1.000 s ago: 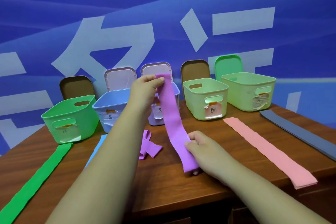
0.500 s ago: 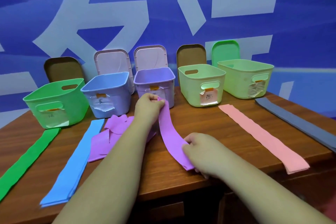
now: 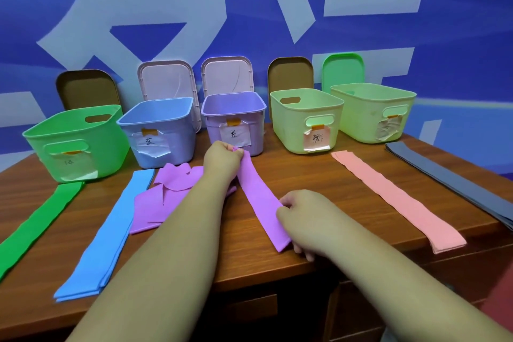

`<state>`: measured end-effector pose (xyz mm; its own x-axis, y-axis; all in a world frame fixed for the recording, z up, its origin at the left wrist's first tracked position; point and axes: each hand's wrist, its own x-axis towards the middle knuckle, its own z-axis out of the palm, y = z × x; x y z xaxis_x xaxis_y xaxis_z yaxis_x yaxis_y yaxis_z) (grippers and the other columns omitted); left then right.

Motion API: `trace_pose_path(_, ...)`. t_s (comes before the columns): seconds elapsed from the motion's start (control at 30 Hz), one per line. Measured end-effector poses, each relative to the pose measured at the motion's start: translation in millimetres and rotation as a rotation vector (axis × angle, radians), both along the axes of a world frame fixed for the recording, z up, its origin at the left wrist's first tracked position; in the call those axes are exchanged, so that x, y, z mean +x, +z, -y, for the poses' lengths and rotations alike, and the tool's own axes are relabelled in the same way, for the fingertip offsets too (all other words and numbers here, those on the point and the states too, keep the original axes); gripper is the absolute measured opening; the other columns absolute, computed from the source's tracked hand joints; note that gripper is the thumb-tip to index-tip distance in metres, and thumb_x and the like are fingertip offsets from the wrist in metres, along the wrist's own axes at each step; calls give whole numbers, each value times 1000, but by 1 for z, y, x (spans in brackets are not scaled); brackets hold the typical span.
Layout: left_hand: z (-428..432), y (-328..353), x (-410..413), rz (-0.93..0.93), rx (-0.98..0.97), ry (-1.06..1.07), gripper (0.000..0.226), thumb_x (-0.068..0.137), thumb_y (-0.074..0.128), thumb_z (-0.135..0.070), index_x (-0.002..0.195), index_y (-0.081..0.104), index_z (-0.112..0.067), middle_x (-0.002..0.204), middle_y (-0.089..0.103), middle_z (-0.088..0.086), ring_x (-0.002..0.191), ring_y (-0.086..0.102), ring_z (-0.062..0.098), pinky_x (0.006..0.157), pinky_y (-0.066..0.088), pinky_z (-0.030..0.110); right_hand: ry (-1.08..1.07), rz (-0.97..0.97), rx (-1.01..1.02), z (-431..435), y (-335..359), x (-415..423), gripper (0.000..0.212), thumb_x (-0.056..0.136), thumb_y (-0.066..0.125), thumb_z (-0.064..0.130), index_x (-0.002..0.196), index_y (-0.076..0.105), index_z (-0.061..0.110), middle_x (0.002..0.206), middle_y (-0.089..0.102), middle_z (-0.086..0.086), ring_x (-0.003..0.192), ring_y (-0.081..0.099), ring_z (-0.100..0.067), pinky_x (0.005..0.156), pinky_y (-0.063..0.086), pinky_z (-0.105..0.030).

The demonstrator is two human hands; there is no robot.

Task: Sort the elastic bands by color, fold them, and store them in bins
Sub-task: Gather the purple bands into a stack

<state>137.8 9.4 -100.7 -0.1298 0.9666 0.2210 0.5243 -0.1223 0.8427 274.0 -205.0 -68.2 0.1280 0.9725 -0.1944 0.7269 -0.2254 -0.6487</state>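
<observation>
A purple band [image 3: 259, 200] lies stretched on the wooden table [image 3: 319, 175], running from the purple bin [image 3: 233, 108] toward me. My left hand [image 3: 222, 159] pinches its far end, just in front of that bin. My right hand [image 3: 302, 216] grips its near end. More purple bands [image 3: 163, 197] lie crumpled to the left, partly under my left forearm. Flat on the table are a green band [image 3: 36, 225], a blue band [image 3: 111, 233], a pink band [image 3: 394, 197] and a grey band [image 3: 455, 183].
Five open bins stand in a row at the back: green [image 3: 72, 133], blue [image 3: 155, 116], purple, and two pale green [image 3: 305, 100] [image 3: 372, 94]. Lids [image 3: 166, 78] lean against the blue wall behind them. The table's front edge is close to my right hand.
Both hands have lowered the purple band from upright in the air to lying along the table. My left hand came down to in front of the purple bin.
</observation>
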Motion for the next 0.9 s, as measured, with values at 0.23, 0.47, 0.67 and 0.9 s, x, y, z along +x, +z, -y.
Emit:
trace_pose_path(0.23, 13, 9, 1, -179, -17, -4, 14, 91, 56, -5, 78, 59, -7, 71, 56, 11, 63, 51, 25, 38, 33, 28, 17, 560, 51, 12, 1, -10, 58, 94, 46, 68, 133, 59, 27, 126, 58, -3, 114, 61, -27, 87, 49, -41)
trace_pose_path(0.47, 19, 14, 0, -178, -10, 13, 32, 93, 53, 0, 116, 70, -14, 113, 63, 8, 90, 56, 27, 45, 40, 29, 12, 532, 88, 19, -5, -26, 53, 94, 54, 55, 131, 51, 17, 129, 49, -6, 118, 58, -31, 87, 46, -42)
trace_pose_path(0.67, 16, 12, -1, -79, -28, 39, 26, 98, 58, -5, 114, 72, -20, 111, 68, 9, 68, 63, 24, 28, 41, 21, -11, 536, 93, 19, -7, -31, 48, 95, 53, 50, 129, 49, 15, 126, 47, -6, 113, 61, -32, 79, 41, -39)
trace_pose_path(0.9, 14, 11, 1, -103, 13, 35, 30, 93, 62, -2, 115, 72, -20, 115, 67, 3, 81, 64, 24, 49, 54, 32, 7, 516, 89, 17, -5, -28, 52, 95, 52, 57, 128, 51, 16, 125, 49, -5, 112, 61, -31, 80, 42, -40)
